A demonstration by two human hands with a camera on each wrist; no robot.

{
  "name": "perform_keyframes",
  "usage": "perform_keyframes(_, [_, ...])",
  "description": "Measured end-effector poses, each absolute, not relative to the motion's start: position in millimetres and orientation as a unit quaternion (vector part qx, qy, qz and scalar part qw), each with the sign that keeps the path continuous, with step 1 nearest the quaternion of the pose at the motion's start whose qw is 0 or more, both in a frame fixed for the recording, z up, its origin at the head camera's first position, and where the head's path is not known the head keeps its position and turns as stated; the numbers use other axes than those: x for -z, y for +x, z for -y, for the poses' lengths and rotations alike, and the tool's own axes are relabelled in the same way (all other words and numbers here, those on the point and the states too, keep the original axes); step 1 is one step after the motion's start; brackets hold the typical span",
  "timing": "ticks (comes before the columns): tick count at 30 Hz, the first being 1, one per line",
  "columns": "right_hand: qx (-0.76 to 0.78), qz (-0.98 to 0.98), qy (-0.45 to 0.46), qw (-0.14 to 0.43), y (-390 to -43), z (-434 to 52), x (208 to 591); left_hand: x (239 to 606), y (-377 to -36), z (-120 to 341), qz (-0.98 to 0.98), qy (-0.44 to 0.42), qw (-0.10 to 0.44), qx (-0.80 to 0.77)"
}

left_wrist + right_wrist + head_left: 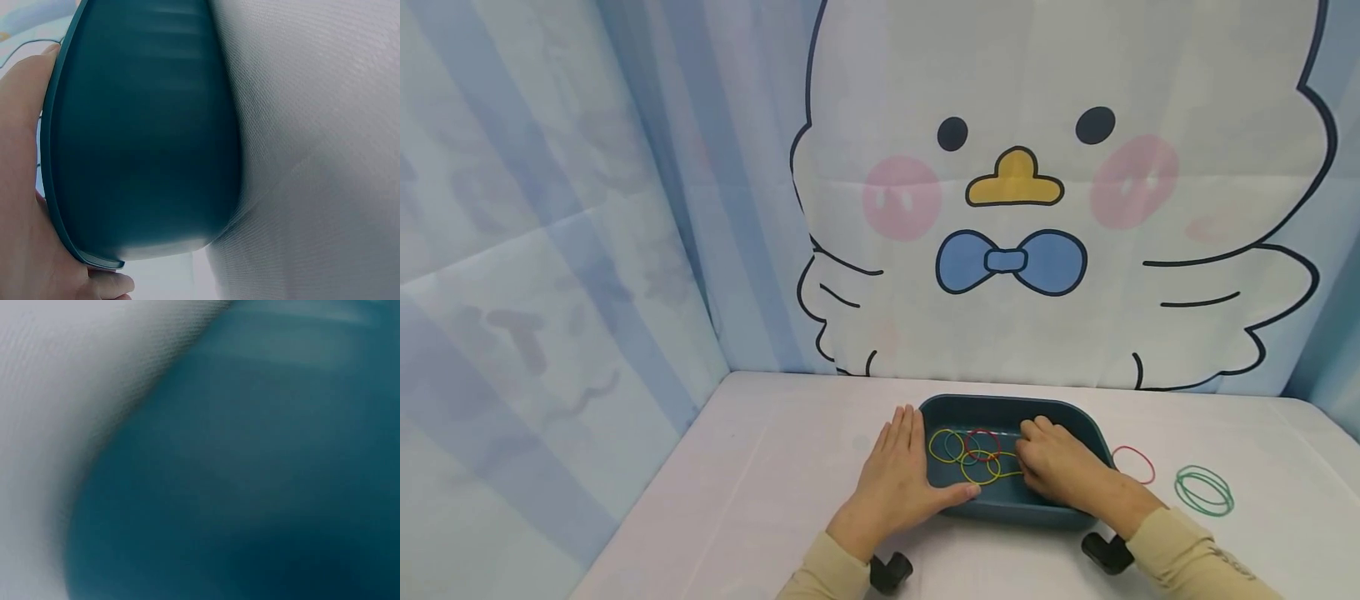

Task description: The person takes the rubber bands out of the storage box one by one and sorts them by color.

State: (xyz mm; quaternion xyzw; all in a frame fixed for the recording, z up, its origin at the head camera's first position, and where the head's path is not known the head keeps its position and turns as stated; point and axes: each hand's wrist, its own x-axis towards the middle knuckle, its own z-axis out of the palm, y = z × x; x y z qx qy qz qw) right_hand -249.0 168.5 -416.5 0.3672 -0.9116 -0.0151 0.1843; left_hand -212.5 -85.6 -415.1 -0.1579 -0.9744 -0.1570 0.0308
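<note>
Resting inside the teal tray (1078, 421), your right hand (1058, 468) curls its fingers over the yellow bands (973, 458) there; whether it pinches one, you cannot tell. Your left hand (898, 483) lies flat against the tray's left wall. Right of the tray sit a red band (1133, 463) and green bands (1204, 490).

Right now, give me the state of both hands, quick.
Left hand: open, fingers straight, resting flat against the left side of the teal tray.
Right hand: inside the tray, fingers curled; a grasp cannot be told.
</note>
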Motion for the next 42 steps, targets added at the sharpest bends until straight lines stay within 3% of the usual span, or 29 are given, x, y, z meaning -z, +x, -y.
perform_keyframes(19, [0.024, 0.924, 0.348, 0.158, -242, -176, 396, 414, -212, 84, 0.975, -0.157, 0.035, 0.154])
perform_keyframes(42, [0.010, 0.910, 0.350, 0.225, -230, -198, 378, 414, -211, 84, 0.974, -0.157, 0.030, 0.160])
